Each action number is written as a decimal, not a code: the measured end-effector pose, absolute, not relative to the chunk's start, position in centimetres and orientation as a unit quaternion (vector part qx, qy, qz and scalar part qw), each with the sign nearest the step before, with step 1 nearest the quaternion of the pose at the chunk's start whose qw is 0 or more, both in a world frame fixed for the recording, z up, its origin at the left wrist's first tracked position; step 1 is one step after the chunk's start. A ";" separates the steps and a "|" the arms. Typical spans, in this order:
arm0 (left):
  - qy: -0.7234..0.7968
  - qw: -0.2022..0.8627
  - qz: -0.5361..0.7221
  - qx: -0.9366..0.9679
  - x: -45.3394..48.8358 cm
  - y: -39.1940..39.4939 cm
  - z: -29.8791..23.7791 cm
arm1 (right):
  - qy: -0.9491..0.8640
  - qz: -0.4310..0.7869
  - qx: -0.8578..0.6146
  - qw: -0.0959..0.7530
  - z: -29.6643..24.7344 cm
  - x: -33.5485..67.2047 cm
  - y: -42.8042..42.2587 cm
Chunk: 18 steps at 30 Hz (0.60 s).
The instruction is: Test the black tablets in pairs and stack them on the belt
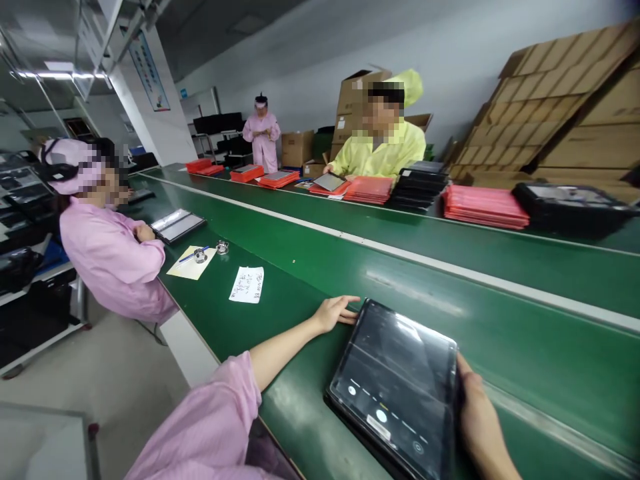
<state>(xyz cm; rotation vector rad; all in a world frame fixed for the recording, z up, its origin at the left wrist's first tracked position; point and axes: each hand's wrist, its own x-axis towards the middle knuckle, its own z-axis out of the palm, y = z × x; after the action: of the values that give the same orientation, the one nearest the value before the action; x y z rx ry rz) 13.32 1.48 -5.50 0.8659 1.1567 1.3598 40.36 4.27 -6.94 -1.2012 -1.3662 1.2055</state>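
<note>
A black tablet with a glossy dark screen lies flat on the green conveyor table in front of me. My left hand rests on the table with fingers stretched out flat, its fingertips touching the tablet's far left corner. My right hand lies along the tablet's right edge, fingers curled against that side. My pink sleeve shows at the bottom.
A handwritten paper note and a yellow sheet with a pen lie to the left. A person in pink sits at left; a person in yellow sits across behind stacks of red trays and black trays. Cardboard boxes lean at right.
</note>
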 end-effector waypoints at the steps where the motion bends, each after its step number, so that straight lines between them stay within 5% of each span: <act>1: 0.489 0.535 0.586 0.363 13.5 2.2 -5.5 | -0.523 0.514 -0.484 0.477 -6.7 40.0 4.4; 7: 0.452 0.502 0.642 0.362 16.5 6.0 -5.0 | -0.350 0.561 -0.481 0.576 -4.9 37.9 5.9; 18: 0.357 0.580 0.610 0.405 16.3 6.3 -5.0 | -0.411 0.607 -0.385 0.562 -4.9 37.2 6.8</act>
<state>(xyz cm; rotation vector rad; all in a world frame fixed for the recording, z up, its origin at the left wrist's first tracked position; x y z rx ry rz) 16.25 6.33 -4.99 0.9478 0.8337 1.4258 37.24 6.84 -4.87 -0.9058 -0.9673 1.4292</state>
